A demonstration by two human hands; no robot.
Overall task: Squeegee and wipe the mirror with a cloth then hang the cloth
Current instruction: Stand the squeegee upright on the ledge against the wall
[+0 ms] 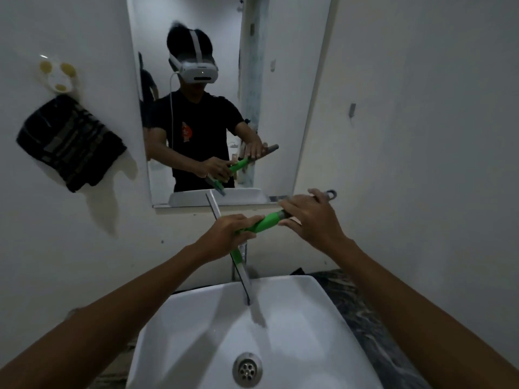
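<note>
Both hands hold a squeegee over the sink. My left hand [228, 236] grips its green neck [266, 222] near the head. The long blade [242, 272] slants from the mirror's lower edge down toward the basin. My right hand [311, 220] wraps the grey handle end [330, 194], fingers partly spread. The mirror [283, 88] hangs on the wall ahead and reflects a person with a headset. A dark striped cloth [70, 143] hangs from a white hook holder [57, 74] on the wall left of the mirror.
A white square basin [314, 318] with a metal drain [247, 369] sits below my arms. A chrome tap stem [233, 269] rises behind the blade. Dark marbled countertop [362, 310] lies to the right. A small wall hook [352, 109] is right of the mirror.
</note>
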